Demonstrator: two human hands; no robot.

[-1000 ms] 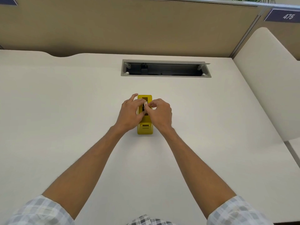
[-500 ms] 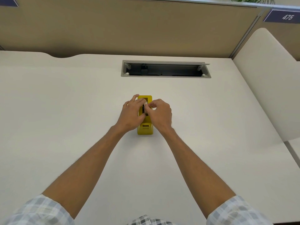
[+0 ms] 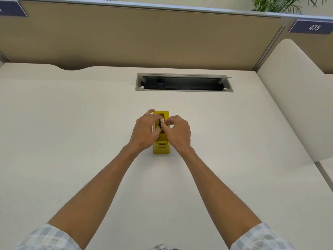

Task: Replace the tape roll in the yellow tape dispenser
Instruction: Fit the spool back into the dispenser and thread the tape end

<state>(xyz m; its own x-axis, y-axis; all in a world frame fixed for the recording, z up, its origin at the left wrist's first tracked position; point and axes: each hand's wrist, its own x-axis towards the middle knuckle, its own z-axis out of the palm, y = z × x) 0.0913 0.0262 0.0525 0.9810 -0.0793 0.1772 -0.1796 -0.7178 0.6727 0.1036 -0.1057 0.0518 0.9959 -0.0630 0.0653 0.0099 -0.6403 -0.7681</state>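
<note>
Yellow tape dispenser (image 3: pixel 161 147) sits upright mid-desk, long axis running away from the camera, near end showing a small rectangular slot. Glossy moulded plastic, rounded corners, open well on top.

Both hands are over that well. Left hand (image 3: pixel 145 131) comes in from the left, palm down, fingers curled across the dispenser's left edge, index finger reaching toward the far end. Right hand (image 3: pixel 177 131) comes in from the right, thumb and index pinched at the centre of the well. Fingertips of both hands meet on a small white-and-dark piece (image 3: pixel 161 121) in the opening; too small to tell whether it's the tape roll or its core. So: hands together, each pinched on that piece; grip firmness can't be judged.

Forearms bare, extended forward in a V converging on the dispenser. Rolled pale checked sleeves (image 3: pixel 48 238) at the frame bottom.

Desk (image 3: pixel 72 132) is off-white, matte, smooth, with a curved cut-out at the back left edge. Behind the dispenser, well apart, a recessed grey metal cable tray (image 3: pixel 183 84), lid open, dark inside.

Tan fabric partition (image 3: pixel 144 37) along the back, pale metal top rail. Rounded cream side panel (image 3: pixel 295 98) on the right. Blue placard reading 475 (image 3: pixel 310 27) top right, green plant fronds (image 3: pixel 275 3) above the rail.
</note>
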